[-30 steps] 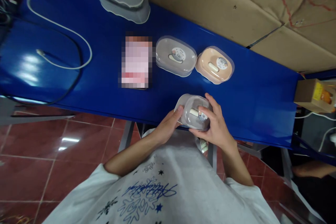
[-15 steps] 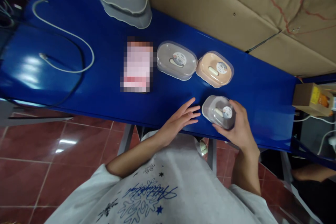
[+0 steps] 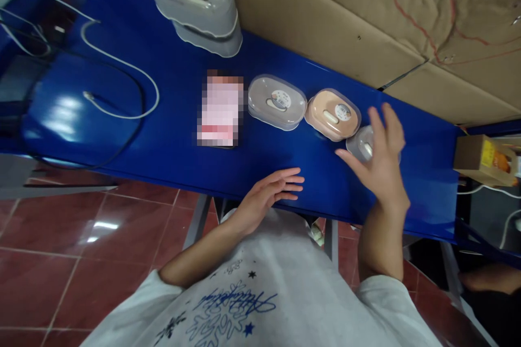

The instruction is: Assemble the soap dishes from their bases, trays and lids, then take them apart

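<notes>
Three lidded plastic boxes stand in a slanting row on the blue table: a grey box, a smaller peach box and the smallest grey box. My right hand is over the smallest box with thumb and fingers spread, hiding much of it; nothing is gripped. Whether a fingertip still touches its lid I cannot tell. Close to the table's front edge, my left hand is held with fingers stretched out, empty and apart from the boxes.
Two large grey lidded boxes are stacked at the back left. A blurred-out flat pink item lies left of the row. A white cable curls farther left. Brown board lines the back; a cardboard box is at far right.
The smallest box went from the table's front to the row's right end, beside the peach box. My right hand has let go of it. My left hand drew slightly back.
</notes>
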`<state>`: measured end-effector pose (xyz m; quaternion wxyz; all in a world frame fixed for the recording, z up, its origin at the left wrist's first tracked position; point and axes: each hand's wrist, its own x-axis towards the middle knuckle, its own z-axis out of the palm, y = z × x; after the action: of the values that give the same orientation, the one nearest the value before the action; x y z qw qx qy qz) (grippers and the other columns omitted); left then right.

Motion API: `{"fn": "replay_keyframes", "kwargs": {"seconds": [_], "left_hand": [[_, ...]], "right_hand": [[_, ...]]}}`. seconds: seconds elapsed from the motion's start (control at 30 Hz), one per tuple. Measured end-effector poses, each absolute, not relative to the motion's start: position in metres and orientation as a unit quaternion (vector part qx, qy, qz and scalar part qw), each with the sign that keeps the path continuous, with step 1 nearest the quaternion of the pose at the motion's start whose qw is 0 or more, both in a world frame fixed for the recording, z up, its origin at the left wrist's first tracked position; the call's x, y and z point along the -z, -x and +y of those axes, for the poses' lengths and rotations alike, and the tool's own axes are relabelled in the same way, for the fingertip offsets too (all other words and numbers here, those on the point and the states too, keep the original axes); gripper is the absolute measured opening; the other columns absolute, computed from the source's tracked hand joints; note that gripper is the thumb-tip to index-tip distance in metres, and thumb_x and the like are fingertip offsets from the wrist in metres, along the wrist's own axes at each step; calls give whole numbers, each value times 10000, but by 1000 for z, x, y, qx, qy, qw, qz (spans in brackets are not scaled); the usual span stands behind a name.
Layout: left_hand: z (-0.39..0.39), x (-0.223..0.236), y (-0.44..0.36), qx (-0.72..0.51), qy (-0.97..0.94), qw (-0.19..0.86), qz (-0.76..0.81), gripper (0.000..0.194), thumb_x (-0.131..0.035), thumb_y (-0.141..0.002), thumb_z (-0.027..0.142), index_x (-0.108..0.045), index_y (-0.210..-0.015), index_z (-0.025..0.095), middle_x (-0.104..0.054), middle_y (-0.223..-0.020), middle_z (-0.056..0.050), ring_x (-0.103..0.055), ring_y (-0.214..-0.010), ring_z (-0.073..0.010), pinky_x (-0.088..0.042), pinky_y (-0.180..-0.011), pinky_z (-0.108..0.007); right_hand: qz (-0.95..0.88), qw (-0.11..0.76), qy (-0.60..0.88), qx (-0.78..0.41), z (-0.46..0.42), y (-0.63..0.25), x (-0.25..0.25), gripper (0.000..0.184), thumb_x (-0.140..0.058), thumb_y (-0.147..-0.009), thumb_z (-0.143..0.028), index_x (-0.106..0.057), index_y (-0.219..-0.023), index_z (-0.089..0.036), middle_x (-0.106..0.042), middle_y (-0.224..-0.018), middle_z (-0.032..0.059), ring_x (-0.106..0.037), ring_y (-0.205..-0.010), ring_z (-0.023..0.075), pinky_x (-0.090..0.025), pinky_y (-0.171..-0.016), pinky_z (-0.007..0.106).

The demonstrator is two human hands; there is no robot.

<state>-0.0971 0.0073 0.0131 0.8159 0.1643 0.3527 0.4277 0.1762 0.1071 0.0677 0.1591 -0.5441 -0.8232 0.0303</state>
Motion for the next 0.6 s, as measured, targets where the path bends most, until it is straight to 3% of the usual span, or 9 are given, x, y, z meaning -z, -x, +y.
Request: {"fn": "replay_keyframes", "kwargs": {"seconds": [0.1,0.17,0.23,0.33,0.43,0.6], "left_hand": [[7,-18,102,-452,-153,797,369,372,-702,-1001,399,-796,-1300,200,-805,-1268,-139,-745,-1158,-283,-558,-978,-389],[6,-22,106,-477,-148,782,374,353,-696,-1002,374,-792,-1297,206,-807,-1271,-129,-746,-1176,-283,-562,-990,-392],[4,-26,111,-502,-137,767,377,369,-697,-998,351,-766,-1334,217,-795,-1316,-127,-737,-1222,-292,-558,-1020,-410],[0,-27,120,-529,-102,751,382,457,-707,-987,325,-692,-1431,219,-764,-1391,-138,-710,-1302,-310,-522,-1107,-454],[0,-23,126,-540,-45,757,366,541,-716,-981,363,-629,-1488,193,-738,-1434,-161,-671,-1376,-324,-458,-1202,-490],[14,-16,127,-540,46,787,294,614,-608,-1017,632,-632,-1474,223,-758,-1384,-135,-639,-1406,-356,-493,-1187,-541]], "right_hand": [[-872,136,465,-67,140,-101,-62,911,-693,-999,-574,-231,-1713,-249,-234,-1790,210,-223,-1662,470,-233,-1290,753],[-889,108,438,-74,164,-61,-52,913,-697,-1001,-527,-208,-1721,-251,-206,-1802,189,-203,-1669,465,-155,-1302,771],[-893,82,438,-70,183,-36,-44,902,-707,-997,-484,-229,-1716,-224,-248,-1784,205,-276,-1640,472,-116,-1297,787],[-888,61,449,-81,191,-27,-40,846,-736,-968,-468,-349,-1667,-188,-423,-1685,224,-449,-1524,484,-229,-1256,787],[-885,79,446,-110,169,-36,-45,812,-787,-918,-447,-448,-1597,-158,-528,-1592,234,-512,-1465,463,-374,-1220,690],[-877,132,408,-218,107,-51,-61,819,-806,-905,-541,-448,-1580,-246,-588,-1562,180,-558,-1458,392,-461,-1199,619]]}}
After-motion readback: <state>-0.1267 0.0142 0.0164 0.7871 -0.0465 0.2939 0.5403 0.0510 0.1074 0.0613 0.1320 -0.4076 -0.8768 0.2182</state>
